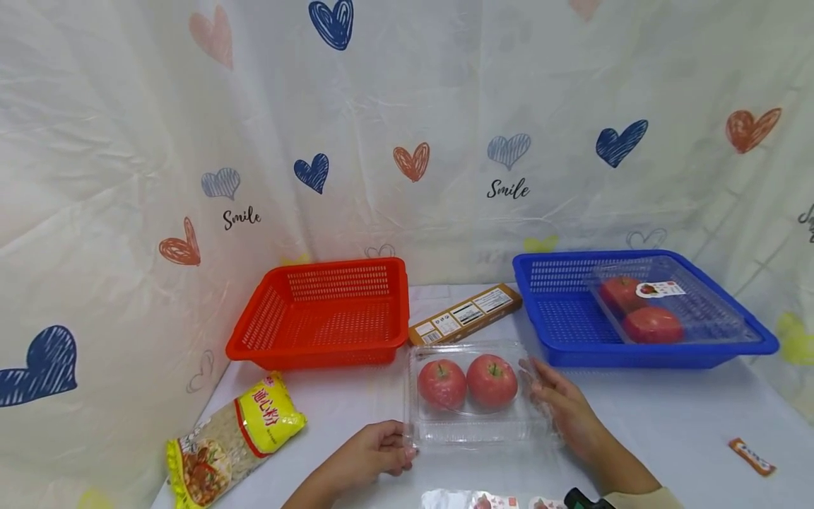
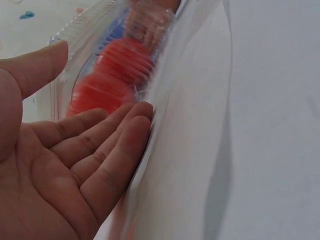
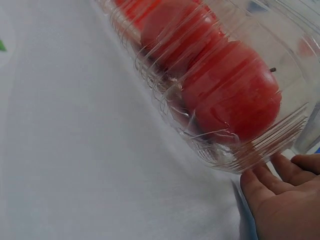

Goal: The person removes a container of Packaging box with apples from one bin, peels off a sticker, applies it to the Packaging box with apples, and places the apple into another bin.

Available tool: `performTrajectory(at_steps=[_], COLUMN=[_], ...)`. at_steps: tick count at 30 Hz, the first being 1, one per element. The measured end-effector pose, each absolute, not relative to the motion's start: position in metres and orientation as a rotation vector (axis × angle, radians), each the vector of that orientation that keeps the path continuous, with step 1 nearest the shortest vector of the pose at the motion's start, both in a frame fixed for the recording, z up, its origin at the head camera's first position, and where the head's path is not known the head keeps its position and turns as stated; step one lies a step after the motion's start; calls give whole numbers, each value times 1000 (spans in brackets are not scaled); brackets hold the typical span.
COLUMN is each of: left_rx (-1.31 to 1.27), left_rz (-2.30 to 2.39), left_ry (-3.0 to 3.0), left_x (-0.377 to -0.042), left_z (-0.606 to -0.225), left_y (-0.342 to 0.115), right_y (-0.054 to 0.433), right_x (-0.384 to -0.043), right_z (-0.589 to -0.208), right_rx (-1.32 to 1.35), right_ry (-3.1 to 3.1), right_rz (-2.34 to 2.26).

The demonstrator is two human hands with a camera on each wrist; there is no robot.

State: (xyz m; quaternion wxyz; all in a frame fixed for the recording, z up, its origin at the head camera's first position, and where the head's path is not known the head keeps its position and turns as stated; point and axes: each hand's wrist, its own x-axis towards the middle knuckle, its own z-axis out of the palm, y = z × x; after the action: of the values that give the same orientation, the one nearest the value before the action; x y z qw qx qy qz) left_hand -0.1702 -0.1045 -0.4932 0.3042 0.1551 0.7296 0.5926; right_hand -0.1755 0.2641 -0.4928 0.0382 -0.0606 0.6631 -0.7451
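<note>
Two red apples (image 1: 492, 382) show through a clear lidded plastic box (image 1: 470, 431) on the white table. By the box's left front corner is my left hand (image 1: 375, 449); the left wrist view shows its fingers extended and the thumb held apart from them. At the opposite end, my right hand (image 1: 569, 410) touches the box's side. In the right wrist view its fingertips (image 3: 252, 182) lie against the lower ribbed edge, with the fingers only slightly bent.
A red basket (image 1: 318, 357) stands left; a blue basket (image 1: 636, 357) at right holds another clear box of apples (image 1: 655, 325). Around them lie a long brown carton (image 1: 470, 314), a yellow pasta bag (image 1: 235, 442), a small wrapped bar (image 1: 752, 457) and apple-printed labels (image 1: 470, 500).
</note>
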Motion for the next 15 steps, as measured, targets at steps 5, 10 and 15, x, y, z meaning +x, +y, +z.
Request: performTrajectory(at_steps=[5, 10, 15], left_rx=[499, 575, 796], left_rz=[1349, 1107, 842], left_ry=[2087, 2230, 2399], left_x=[-164, -153, -138], left_z=[-487, -480, -483], left_y=[-106, -96, -76], right_y=[265, 271, 275], right_x=[-173, -174, -166], right_z=[-491, -480, -460], right_rx=[-181, -145, -182], right_ry=[2087, 2176, 2480], right_rz=[-2236, -2089, -1810])
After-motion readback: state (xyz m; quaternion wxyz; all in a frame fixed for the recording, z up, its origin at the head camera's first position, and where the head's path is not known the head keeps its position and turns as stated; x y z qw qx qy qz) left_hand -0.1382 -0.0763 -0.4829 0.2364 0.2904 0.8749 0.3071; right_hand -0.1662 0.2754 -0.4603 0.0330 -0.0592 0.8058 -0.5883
